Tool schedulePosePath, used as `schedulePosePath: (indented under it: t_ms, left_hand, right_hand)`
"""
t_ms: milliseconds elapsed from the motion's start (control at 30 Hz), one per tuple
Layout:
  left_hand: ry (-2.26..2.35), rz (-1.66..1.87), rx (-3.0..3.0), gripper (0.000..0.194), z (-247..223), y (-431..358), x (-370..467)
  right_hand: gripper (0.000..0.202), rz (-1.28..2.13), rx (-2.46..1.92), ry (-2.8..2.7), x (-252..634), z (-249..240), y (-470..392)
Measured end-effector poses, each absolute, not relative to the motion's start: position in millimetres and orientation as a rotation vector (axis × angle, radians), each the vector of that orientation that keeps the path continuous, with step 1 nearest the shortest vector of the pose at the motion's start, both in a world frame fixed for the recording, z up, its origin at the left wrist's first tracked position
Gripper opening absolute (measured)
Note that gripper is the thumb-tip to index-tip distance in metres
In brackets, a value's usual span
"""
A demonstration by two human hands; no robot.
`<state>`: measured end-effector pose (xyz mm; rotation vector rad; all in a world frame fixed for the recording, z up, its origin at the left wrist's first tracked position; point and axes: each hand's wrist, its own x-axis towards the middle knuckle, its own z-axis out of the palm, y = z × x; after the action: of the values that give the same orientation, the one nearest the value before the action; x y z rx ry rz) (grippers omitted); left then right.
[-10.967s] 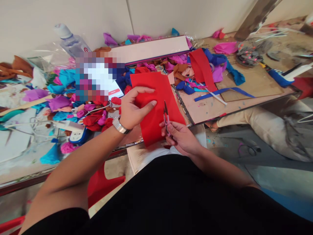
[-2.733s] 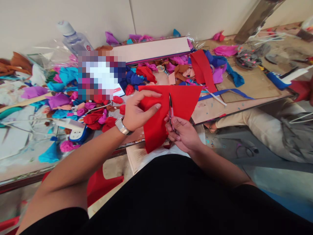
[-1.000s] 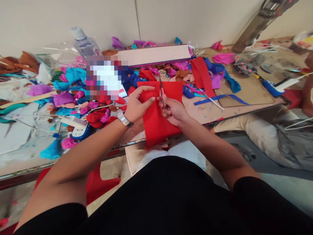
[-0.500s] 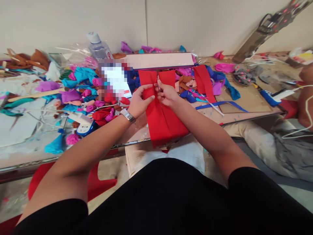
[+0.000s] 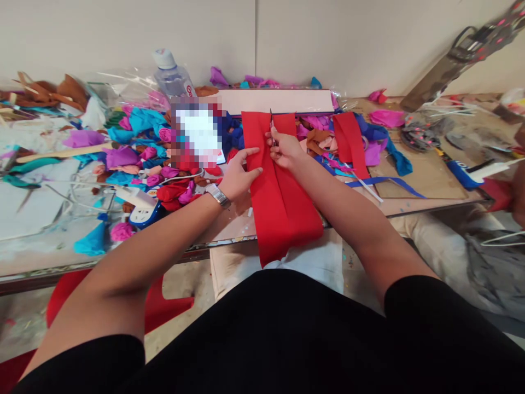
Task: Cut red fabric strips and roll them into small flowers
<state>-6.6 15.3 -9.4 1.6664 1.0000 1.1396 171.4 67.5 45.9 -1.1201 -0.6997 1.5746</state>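
Note:
A long red cloth strip (image 5: 283, 202) lies in front of me, its near end hanging over the table edge toward my lap. My right hand (image 5: 286, 150) is closed around small scissors (image 5: 272, 127). Their blades point away from me at a slit in the far part of the cloth. At the cloth's left edge is my left hand (image 5: 238, 176), thumb and index finger on top of the fabric. The other fingers are partly hidden, and the hand seems to grip the edge. A second red strip (image 5: 351, 143) rests to the right.
Crumpled coloured cloth pieces (image 5: 123, 156) cover the left side. A phone (image 5: 200, 134), a water bottle (image 5: 174, 76) and a power strip (image 5: 144, 210) stand among them. At the right are a cardboard sheet (image 5: 418, 180) and another person's arm (image 5: 517, 186).
The scissors have shifted slightly farther up the cloth, with more blade showing. The cloth's near end hangs lower over the table edge. My view has turned a little left.

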Motion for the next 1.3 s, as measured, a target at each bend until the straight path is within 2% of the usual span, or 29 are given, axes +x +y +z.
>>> schedulePosePath:
  t_ms: [267, 967, 1300]
  left_hand:
    - [1.074, 1.164, 1.701, 0.063, -15.1, 17.4, -8.8]
    - [1.073, 1.201, 1.747, 0.061, -17.9, 19.7, -10.5]
    - [1.055, 1.216, 1.757, 0.059, -18.8, 19.9, -10.3]
  right_hand:
    - [0.034, 1.637, -1.046, -0.691, 179.0, 46.3, 71.0]
    - [0.038, 1.73, -0.989, -0.655, 185.7, 46.9, 63.6]
    - [0.032, 1.706, -1.009, -0.663, 184.3, 42.4, 66.8]
